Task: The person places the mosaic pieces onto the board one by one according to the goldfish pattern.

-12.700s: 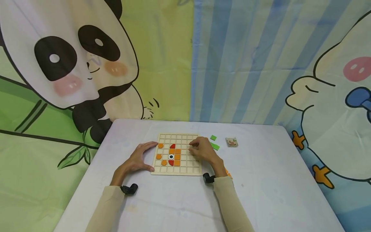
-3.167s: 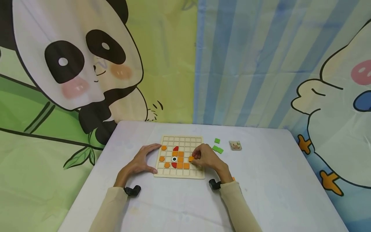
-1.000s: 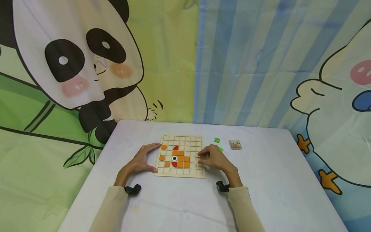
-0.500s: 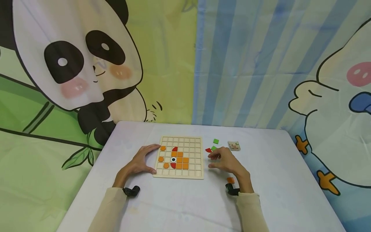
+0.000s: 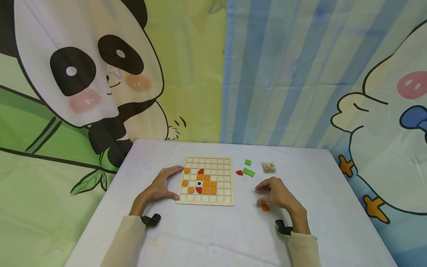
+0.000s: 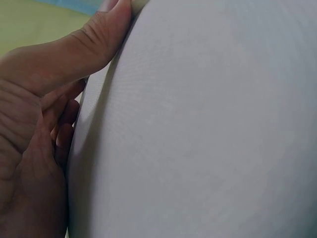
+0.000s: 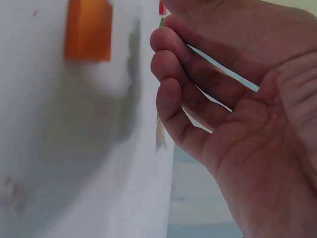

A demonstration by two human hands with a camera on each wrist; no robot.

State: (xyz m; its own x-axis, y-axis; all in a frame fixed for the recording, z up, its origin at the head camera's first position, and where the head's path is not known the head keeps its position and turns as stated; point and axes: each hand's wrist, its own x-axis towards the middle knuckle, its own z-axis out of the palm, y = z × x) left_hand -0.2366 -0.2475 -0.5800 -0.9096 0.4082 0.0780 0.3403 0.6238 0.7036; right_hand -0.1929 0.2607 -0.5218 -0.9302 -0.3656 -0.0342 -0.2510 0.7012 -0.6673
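A wooden grid board (image 5: 224,201) lies on the table. On it sit several orange square tiles (image 5: 212,190), orange round pieces (image 5: 185,183), a black-and-white eye piece (image 5: 199,183) and two red quarter-round pieces (image 5: 200,171). My left hand (image 5: 160,186) is spread along the board's left edge, forefinger and thumb touching near its two left corners. In the left wrist view the thumb (image 6: 106,37) rests at the board's corner. Off the board's right side, my right hand (image 5: 275,193) hovers with loosely bent fingers, holding nothing. Just below its thumb lies an orange piece (image 5: 265,207).
Right of the board lie a loose red quarter-round piece (image 5: 239,172) and several green pieces (image 5: 248,172). Behind the right hand is a small patterned square (image 5: 268,167). A white cloth covers the table (image 5: 186,237); printed curtains (image 5: 267,74) hang behind it.
Over the last second my right hand has moved right and nearer, away from the board, uncovering the red, green and orange pieces. Two more orange squares lie on the board than in the oldest frame.
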